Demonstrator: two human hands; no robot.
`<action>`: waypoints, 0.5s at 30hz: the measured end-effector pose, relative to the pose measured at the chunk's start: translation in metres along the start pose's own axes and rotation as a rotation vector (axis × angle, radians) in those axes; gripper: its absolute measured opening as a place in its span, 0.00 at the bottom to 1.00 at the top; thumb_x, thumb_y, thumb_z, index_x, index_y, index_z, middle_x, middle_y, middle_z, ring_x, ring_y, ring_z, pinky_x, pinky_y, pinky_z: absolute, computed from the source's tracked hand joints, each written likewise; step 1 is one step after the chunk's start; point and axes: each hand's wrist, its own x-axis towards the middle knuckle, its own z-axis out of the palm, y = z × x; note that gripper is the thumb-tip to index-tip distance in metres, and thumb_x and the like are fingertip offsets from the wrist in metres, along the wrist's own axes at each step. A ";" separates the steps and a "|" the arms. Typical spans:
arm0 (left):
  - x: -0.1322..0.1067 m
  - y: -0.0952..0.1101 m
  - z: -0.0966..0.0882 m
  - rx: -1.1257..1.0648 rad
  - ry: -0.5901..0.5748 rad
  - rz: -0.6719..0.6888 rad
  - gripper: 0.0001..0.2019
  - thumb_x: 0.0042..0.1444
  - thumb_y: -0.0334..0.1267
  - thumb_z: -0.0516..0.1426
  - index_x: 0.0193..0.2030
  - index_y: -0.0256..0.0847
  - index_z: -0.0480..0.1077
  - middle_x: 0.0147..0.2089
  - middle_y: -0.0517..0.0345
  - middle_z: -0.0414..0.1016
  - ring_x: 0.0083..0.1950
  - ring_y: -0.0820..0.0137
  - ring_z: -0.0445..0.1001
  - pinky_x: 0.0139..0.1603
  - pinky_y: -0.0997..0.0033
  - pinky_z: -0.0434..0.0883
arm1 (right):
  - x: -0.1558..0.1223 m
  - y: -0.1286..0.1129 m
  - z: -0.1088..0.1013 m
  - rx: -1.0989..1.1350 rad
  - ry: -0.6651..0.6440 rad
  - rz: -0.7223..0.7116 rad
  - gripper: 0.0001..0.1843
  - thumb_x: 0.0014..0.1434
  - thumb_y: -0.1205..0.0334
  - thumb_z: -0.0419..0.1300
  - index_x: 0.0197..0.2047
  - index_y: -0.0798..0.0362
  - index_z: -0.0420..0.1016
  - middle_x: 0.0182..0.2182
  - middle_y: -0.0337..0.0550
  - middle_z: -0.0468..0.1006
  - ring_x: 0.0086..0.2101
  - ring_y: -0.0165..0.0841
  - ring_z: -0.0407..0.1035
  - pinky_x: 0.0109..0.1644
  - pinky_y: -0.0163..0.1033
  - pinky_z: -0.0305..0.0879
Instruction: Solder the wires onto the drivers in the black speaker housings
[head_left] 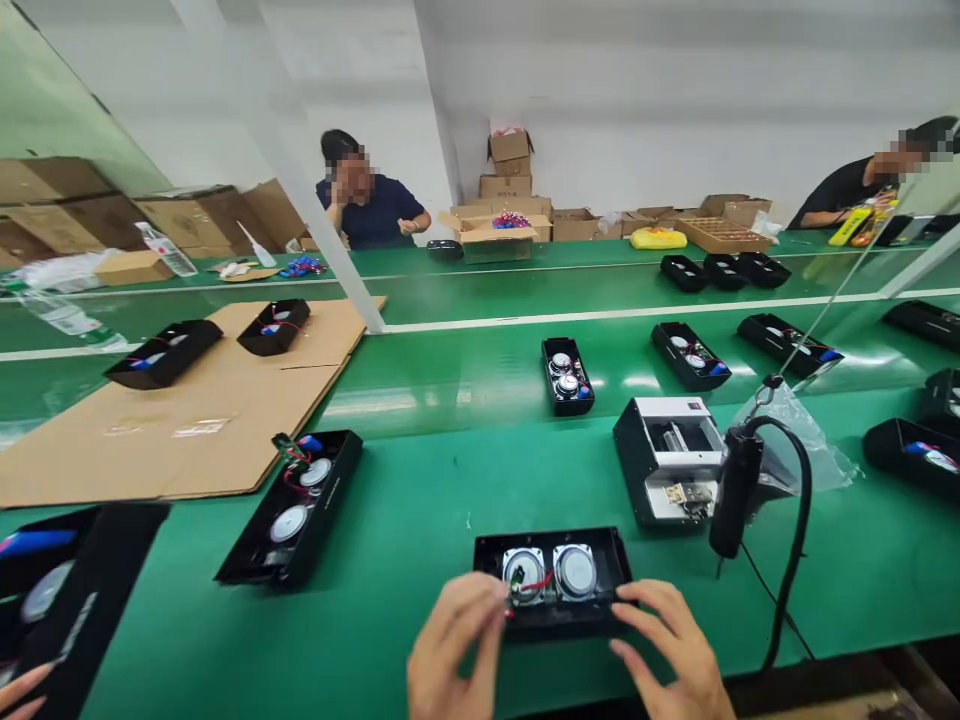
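Note:
Right before me on the green bench lies a black speaker housing, its open side up, with two round silver speakers fixed inside. A small green circuit board with red wires sits over the left speaker. My left hand is closed in a pinch at this board's lower edge; the fingers partly cover it. At the housing's right front corner is my right hand, fingertips at the rim, thumb apart from them and lower down. Nothing shows between the thumb and fingers of that hand.
An electric screwdriver hangs at right beside a screw feeder. Other speaker housings lie left, right and beyond on the line. Another person's hand touches a housing at lower left. Cardboard covers the left. Two people sit opposite.

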 end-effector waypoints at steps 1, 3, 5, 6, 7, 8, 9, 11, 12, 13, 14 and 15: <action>0.005 -0.010 -0.012 -0.024 0.076 -0.112 0.17 0.73 0.38 0.54 0.62 0.56 0.78 0.52 0.55 0.84 0.54 0.60 0.84 0.59 0.53 0.84 | 0.007 -0.014 0.009 0.034 -0.032 -0.069 0.17 0.60 0.69 0.67 0.52 0.42 0.80 0.46 0.46 0.86 0.45 0.47 0.83 0.47 0.50 0.84; 0.013 -0.025 -0.021 -0.075 0.157 -0.282 0.13 0.72 0.41 0.57 0.58 0.51 0.79 0.57 0.53 0.83 0.58 0.59 0.83 0.63 0.54 0.82 | 0.021 -0.038 0.032 0.088 -0.112 -0.130 0.19 0.55 0.71 0.69 0.49 0.45 0.77 0.44 0.46 0.86 0.43 0.47 0.81 0.46 0.51 0.83; 0.019 -0.033 -0.012 -0.162 0.140 -0.392 0.15 0.72 0.47 0.58 0.59 0.48 0.78 0.61 0.52 0.81 0.63 0.58 0.81 0.66 0.53 0.79 | 0.035 -0.057 0.056 0.100 -0.167 -0.104 0.23 0.51 0.70 0.71 0.51 0.48 0.75 0.47 0.50 0.84 0.46 0.50 0.79 0.48 0.55 0.82; 0.020 -0.035 -0.004 -0.219 0.106 -0.432 0.17 0.73 0.50 0.56 0.61 0.47 0.77 0.63 0.50 0.81 0.65 0.57 0.80 0.68 0.52 0.78 | 0.042 -0.063 0.067 0.099 -0.180 -0.093 0.24 0.51 0.71 0.71 0.51 0.49 0.74 0.47 0.51 0.83 0.46 0.51 0.79 0.49 0.56 0.81; 0.021 -0.037 0.004 -0.277 0.072 -0.466 0.20 0.74 0.51 0.54 0.63 0.46 0.75 0.65 0.48 0.80 0.67 0.56 0.79 0.69 0.51 0.77 | 0.050 -0.067 0.076 0.101 -0.181 -0.088 0.22 0.53 0.71 0.70 0.50 0.50 0.74 0.47 0.51 0.83 0.46 0.50 0.78 0.49 0.56 0.80; 0.021 -0.038 0.009 -0.324 0.038 -0.489 0.21 0.75 0.53 0.52 0.64 0.45 0.75 0.67 0.47 0.78 0.69 0.55 0.77 0.70 0.49 0.76 | 0.058 -0.069 0.081 0.110 -0.173 -0.086 0.19 0.56 0.72 0.68 0.49 0.50 0.73 0.46 0.50 0.83 0.46 0.49 0.78 0.50 0.55 0.79; 0.021 -0.039 0.012 -0.351 -0.001 -0.502 0.22 0.75 0.54 0.51 0.64 0.45 0.74 0.68 0.46 0.77 0.70 0.54 0.76 0.71 0.48 0.75 | 0.065 -0.069 0.084 0.128 -0.155 -0.081 0.15 0.60 0.73 0.65 0.48 0.49 0.73 0.44 0.49 0.83 0.46 0.47 0.78 0.49 0.53 0.78; 0.021 -0.042 0.003 -0.343 -0.070 -0.517 0.22 0.73 0.57 0.53 0.61 0.49 0.76 0.68 0.49 0.77 0.71 0.53 0.74 0.71 0.45 0.74 | 0.080 -0.063 0.084 0.174 -0.120 -0.046 0.09 0.67 0.73 0.61 0.46 0.49 0.73 0.41 0.46 0.83 0.44 0.43 0.78 0.50 0.50 0.77; 0.022 -0.045 -0.008 -0.322 -0.090 -0.525 0.20 0.71 0.58 0.55 0.60 0.52 0.77 0.68 0.51 0.77 0.72 0.52 0.74 0.70 0.44 0.75 | 0.086 -0.059 0.081 0.197 -0.115 -0.014 0.07 0.69 0.71 0.60 0.45 0.48 0.73 0.41 0.45 0.84 0.44 0.42 0.78 0.50 0.49 0.76; 0.022 -0.048 -0.021 -0.301 -0.099 -0.538 0.19 0.69 0.58 0.57 0.59 0.55 0.77 0.67 0.53 0.77 0.71 0.51 0.74 0.69 0.43 0.75 | 0.090 -0.055 0.077 0.219 -0.120 0.023 0.06 0.71 0.70 0.60 0.45 0.48 0.73 0.40 0.44 0.84 0.43 0.41 0.79 0.49 0.47 0.75; 0.023 -0.052 -0.036 -0.281 -0.096 -0.554 0.18 0.67 0.58 0.59 0.58 0.58 0.76 0.66 0.55 0.78 0.71 0.51 0.74 0.67 0.42 0.76 | 0.093 -0.051 0.073 0.238 -0.133 0.058 0.05 0.71 0.69 0.60 0.44 0.48 0.74 0.40 0.43 0.84 0.41 0.39 0.79 0.48 0.45 0.75; 0.024 -0.057 -0.051 -0.259 -0.078 -0.566 0.17 0.67 0.58 0.59 0.58 0.59 0.76 0.64 0.56 0.78 0.70 0.52 0.75 0.65 0.41 0.77 | 0.094 -0.048 0.070 0.254 -0.148 0.087 0.05 0.72 0.68 0.60 0.44 0.48 0.74 0.39 0.43 0.85 0.39 0.38 0.79 0.47 0.44 0.75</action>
